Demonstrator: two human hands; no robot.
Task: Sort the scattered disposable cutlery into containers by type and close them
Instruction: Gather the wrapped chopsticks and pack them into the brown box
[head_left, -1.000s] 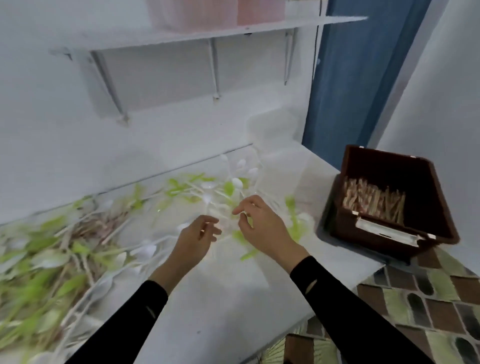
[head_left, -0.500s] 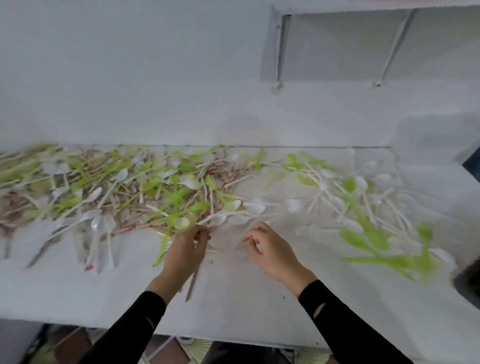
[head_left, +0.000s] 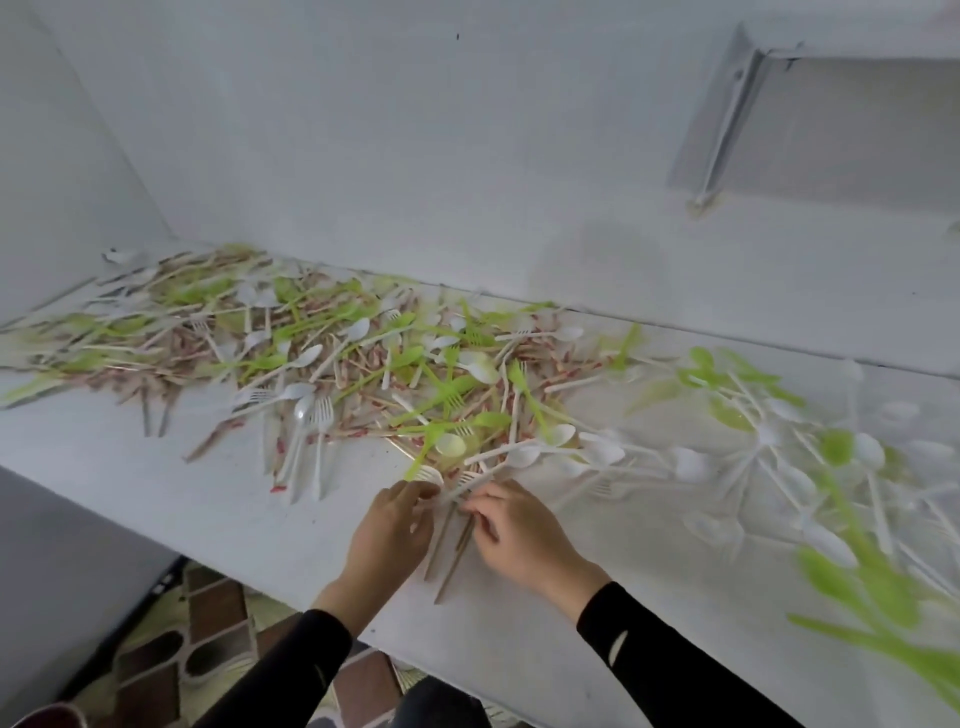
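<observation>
The big cutlery pile (head_left: 311, 364) lies on the counter (head_left: 156, 493). My left hand (head_left: 389, 540) curls by a white fork (head_left: 428, 474); I cannot tell if it holds it. My right hand (head_left: 524, 540) pinches wooden sticks (head_left: 453, 564). Tangled forks might get pulled along and fall.

Plain household utility nook: white counter (head_left: 156, 493) under the left hand (head_left: 387, 540), shelf bracket (head_left: 727, 119) up-right of it, patterned floor tiles (head_left: 208, 613) below-left.

Cutlery pile (head_left: 332, 364) blocks counter (head_left: 171, 499) rear; front-left strip free.
</observation>
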